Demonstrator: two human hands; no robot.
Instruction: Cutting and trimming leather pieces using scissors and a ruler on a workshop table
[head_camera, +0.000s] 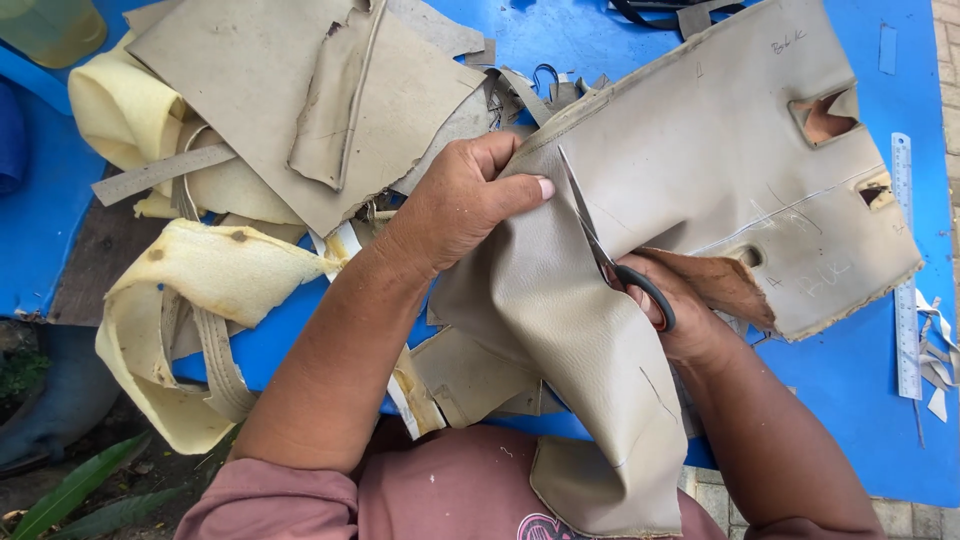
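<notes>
The left hand (460, 205) pinched the folded edge of a large beige leatherette sheet (700, 170), thumb pressed on top. The right hand (680, 305) was closed through the dark handles of a pair of steel scissors (600, 250), whose blades stood slightly parted, cutting into that sheet just right of the left thumb. The sheet lay over a blue table (850, 370), its lower flap hanging toward the person's maroon shirt (450, 495). Left of the sheet sat a heap of beige offcuts (300, 100) and yellowish foam pieces (200, 290). Right of the sheet, near the table's edge, lay a long metal ruler (905, 270).
</notes>
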